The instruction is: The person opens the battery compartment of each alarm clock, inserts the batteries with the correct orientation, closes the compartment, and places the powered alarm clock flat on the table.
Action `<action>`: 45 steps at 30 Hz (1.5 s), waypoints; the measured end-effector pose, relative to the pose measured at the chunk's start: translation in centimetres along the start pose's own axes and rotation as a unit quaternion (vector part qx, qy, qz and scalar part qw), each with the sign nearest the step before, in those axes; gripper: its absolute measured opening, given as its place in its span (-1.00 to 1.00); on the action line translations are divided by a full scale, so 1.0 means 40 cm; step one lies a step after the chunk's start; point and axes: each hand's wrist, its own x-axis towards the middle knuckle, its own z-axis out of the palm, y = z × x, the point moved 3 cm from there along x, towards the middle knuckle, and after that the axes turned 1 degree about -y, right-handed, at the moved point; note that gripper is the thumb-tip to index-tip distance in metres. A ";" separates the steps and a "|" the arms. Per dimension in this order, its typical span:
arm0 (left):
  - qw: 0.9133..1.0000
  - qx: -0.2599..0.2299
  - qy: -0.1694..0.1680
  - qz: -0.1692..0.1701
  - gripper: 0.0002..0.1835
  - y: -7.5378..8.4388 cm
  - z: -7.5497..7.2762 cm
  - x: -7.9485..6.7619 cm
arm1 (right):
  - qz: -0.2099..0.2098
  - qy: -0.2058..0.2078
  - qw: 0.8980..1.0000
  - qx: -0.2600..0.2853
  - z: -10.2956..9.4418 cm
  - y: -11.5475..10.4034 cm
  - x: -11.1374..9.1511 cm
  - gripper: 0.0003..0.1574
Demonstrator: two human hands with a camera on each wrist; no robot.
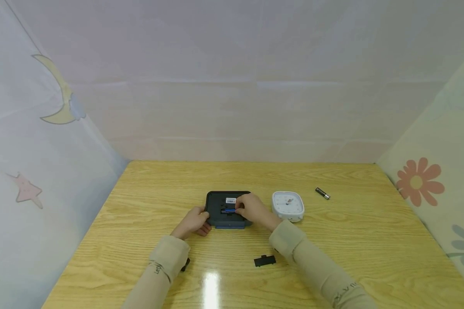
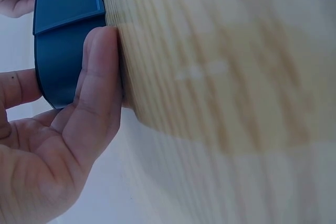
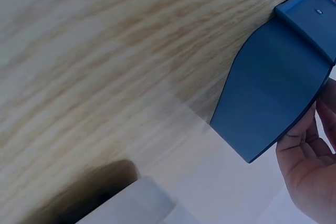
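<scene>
Head view: the left hand (image 1: pixel 195 222) had its fingers clamped on a black case's (image 1: pixel 215 206) left side on the tabletop (image 1: pixel 170 180); the right hand (image 1: pixel 253 209) pinched a blue battery (image 1: pixel 229 210) at the case's middle. I judged a steady case and light, level pressure best.

The right hand (image 3: pixel 311 174) is just beside a dark blue casing (image 3: pixel 273 80); a white object (image 3: pixel 131 203) edges the wood-grained worktop (image 3: pixel 94 72).

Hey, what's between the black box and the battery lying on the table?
The white clock, plus the right hand over the right side of the box, in the head view.
</scene>
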 end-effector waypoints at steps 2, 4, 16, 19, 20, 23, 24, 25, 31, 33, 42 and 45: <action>1.000 0.000 -0.001 -0.001 -0.59 0.002 0.000 -0.001 | 0.000 0.004 1.000 0.008 0.000 0.004 0.002 -0.86; 1.000 -0.001 -0.002 -0.001 -0.58 0.004 0.000 -0.003 | 0.002 0.006 1.000 0.020 -0.004 0.004 0.002 -0.85; 1.000 0.001 0.004 -0.006 -0.60 0.007 -0.007 -0.012 | 0.029 -0.007 0.999 0.012 -0.003 -0.005 0.013 -0.85; 1.000 0.001 0.002 -0.007 -0.59 0.007 -0.008 -0.013 | 0.036 -0.012 0.999 0.017 -0.001 -0.005 0.016 -0.84; 1.000 0.001 0.002 -0.007 -0.58 0.007 -0.008 -0.013 | 0.038 -0.013 0.999 0.020 -0.002 -0.006 0.017 -0.84; 1.000 0.002 0.002 -0.007 -0.57 0.008 -0.009 -0.012 | 0.042 -0.017 0.999 0.016 -0.003 -0.007 0.021 -0.81; 1.000 0.002 0.002 -0.007 -0.56 0.009 -0.009 -0.012 | 0.043 -0.018 0.999 0.012 -0.004 -0.007 0.023 -0.80; 1.000 0.002 0.002 -0.007 -0.56 0.009 -0.009 -0.012 | 0.045 -0.020 0.999 0.008 -0.005 -0.007 0.024 -0.79; 1.000 0.000 -0.001 -0.006 -0.56 0.010 -0.008 -0.011 | 0.055 -0.028 0.998 0.006 -0.008 -0.006 0.027 -0.77; 1.000 0.000 0.000 -0.006 -0.57 0.010 -0.008 -0.011 | 0.058 -0.028 0.998 0.007 -0.009 -0.007 0.027 -0.79; 1.000 0.000 0.003 -0.007 -0.59 0.010 -0.010 -0.013 | 0.052 -0.030 0.998 0.009 -0.005 -0.006 0.024 -0.82; 1.000 -0.001 0.004 -0.007 -0.59 0.010 -0.011 -0.012 | 0.047 -0.031 0.998 0.007 -0.004 -0.005 0.024 -0.82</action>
